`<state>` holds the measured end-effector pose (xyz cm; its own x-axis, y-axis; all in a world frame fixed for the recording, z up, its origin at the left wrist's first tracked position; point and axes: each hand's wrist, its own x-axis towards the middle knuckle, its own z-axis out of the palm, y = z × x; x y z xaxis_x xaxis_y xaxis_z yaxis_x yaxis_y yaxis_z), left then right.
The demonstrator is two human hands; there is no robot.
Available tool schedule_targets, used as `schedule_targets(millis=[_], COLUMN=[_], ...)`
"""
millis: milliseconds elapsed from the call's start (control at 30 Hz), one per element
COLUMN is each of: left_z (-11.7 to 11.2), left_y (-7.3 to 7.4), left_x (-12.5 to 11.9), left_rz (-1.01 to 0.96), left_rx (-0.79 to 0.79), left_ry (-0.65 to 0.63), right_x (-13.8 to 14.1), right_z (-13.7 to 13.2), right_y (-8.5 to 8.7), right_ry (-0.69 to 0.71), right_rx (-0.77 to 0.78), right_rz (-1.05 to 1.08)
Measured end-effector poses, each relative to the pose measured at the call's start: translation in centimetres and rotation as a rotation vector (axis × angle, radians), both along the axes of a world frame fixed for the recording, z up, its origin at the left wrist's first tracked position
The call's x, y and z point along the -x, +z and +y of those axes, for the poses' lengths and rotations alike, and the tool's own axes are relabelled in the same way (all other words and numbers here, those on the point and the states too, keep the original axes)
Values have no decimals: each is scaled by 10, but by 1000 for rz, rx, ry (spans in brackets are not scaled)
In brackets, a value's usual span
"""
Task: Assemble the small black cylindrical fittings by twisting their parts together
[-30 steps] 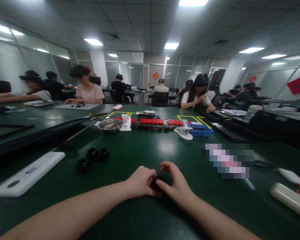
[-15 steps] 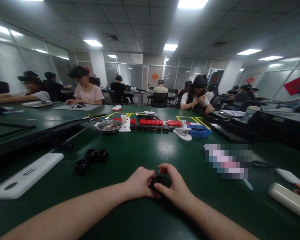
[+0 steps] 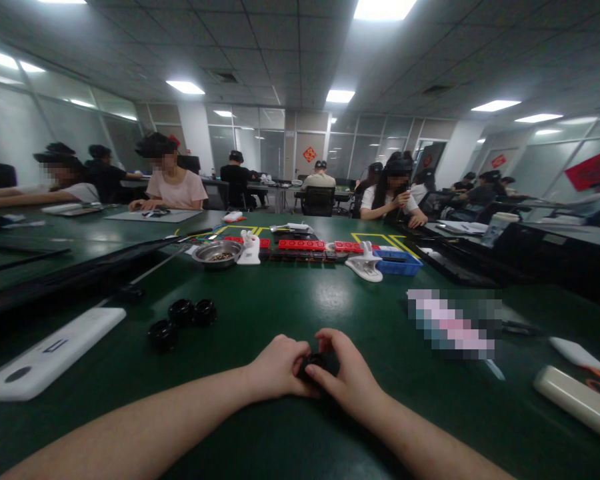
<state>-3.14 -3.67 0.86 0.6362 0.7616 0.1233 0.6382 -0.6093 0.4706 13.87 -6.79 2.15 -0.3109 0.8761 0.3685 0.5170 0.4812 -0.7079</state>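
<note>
Both my hands rest on the green table [image 3: 330,300] near its front edge. My left hand [image 3: 275,367] and my right hand [image 3: 345,377] are closed together around a small black round part [image 3: 314,363], fingers pinching it from both sides. Most of the part is hidden between the fingers. Three similar black round parts [image 3: 183,317] lie on the table to the left, apart from my hands.
A white flat device [image 3: 50,353] lies at the left. A metal bowl [image 3: 217,252], red strips [image 3: 303,245], a white clip [image 3: 365,267] and a blue tray [image 3: 397,262] sit further back. White items [image 3: 575,400] lie at the right. Other people sit at far tables.
My hands stay together on the black part; the fingers have shifted slightly around it. The view has drifted a little.
</note>
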Motion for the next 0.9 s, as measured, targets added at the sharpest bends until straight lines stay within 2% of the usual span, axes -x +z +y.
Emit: schedule_targets(millis=[200,433,667,767,900], left_z=[-2,-1,-1,-2,-2], left_y=[4,-2,2,3,1], left_x=[0,2,1,1,1], left_rz=[-18,-7,6,13,-24], left_rx=[61,9,49,31,27], left_ry=[-38,0,-16,-1,-14], right_x=[-5,-3,-7,-9,-3], right_z=[-3,2,-4,-5,-2], right_y=[4,-1,9,10,1], right_ry=[201,-21,176,112,17], right_rx=[21,-25,32,-6,-9], right_rz=[56,34,43,46,16])
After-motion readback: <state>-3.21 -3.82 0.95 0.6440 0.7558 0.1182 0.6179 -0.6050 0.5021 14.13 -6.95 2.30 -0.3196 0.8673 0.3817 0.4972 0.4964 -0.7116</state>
